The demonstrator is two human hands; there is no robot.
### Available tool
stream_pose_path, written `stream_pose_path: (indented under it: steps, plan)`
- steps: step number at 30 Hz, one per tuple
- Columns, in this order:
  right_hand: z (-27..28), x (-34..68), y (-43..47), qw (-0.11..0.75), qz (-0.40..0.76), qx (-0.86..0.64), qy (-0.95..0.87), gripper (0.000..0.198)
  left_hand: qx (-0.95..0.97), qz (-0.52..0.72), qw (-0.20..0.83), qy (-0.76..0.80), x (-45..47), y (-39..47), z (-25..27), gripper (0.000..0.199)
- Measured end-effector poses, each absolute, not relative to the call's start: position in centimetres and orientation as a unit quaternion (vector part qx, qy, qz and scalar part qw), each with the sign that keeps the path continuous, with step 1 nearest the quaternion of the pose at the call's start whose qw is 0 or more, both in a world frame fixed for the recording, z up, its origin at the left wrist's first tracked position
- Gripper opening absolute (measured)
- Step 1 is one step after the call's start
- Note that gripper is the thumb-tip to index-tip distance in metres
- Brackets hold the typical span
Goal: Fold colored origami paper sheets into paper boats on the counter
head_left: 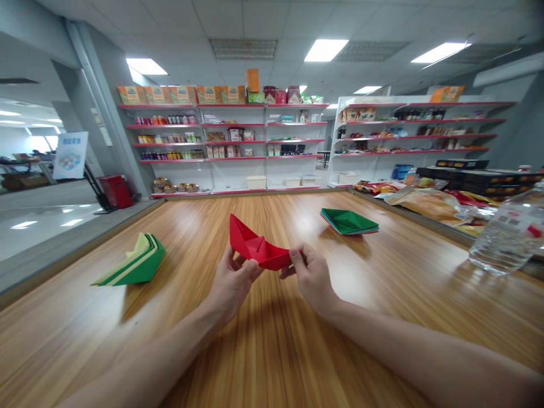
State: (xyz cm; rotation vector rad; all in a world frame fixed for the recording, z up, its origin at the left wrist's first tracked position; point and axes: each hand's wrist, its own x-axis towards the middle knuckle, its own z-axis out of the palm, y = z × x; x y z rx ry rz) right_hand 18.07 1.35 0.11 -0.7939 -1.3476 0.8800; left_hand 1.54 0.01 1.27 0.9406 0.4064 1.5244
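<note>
Both my hands hold a red folded paper boat (260,249) above the middle of the wooden table. My left hand (234,277) grips its left side from below, thumb in front near the middle. The right end of the boat is pinched between the thumb and fingers of my right hand (309,273). To the left lies a nested stack of green and pale yellow paper boats (142,266). Farther back on the right is another stack of folded paper boats (349,221), green on top with other colours showing at its lower edge.
The wooden table (195,226) has a raised edge. At the right edge stands a clear plastic bottle (504,243), with packaged snacks (425,204) and black boxes (480,175) beyond. Shelves of goods (233,133) line the back; a sign (71,156) stands at the left.
</note>
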Motion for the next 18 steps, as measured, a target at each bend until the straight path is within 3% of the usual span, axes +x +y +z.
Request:
stream_pose_path:
  steps: [7, 13, 18]
  plan:
    - [-0.5, 18.0, 0.8, 0.550, 0.425, -0.311, -0.648, 0.032, 0.381, 0.705, 0.559, 0.211, 1.1, 0.5, 0.6, 0.024]
    - [-0.4, 17.8, 0.0, 0.447, 0.449, -0.310, -0.709, 0.030, 0.343, 0.697, 0.562, 0.285, 0.3, 0.8, 0.6, 0.030]
    - [-0.6, 17.7, 0.3, 0.404, 0.485, -0.311, -0.711, 0.031, 0.421, 0.602, 0.586, 0.342, 1.4, -0.6, 0.5, 0.030]
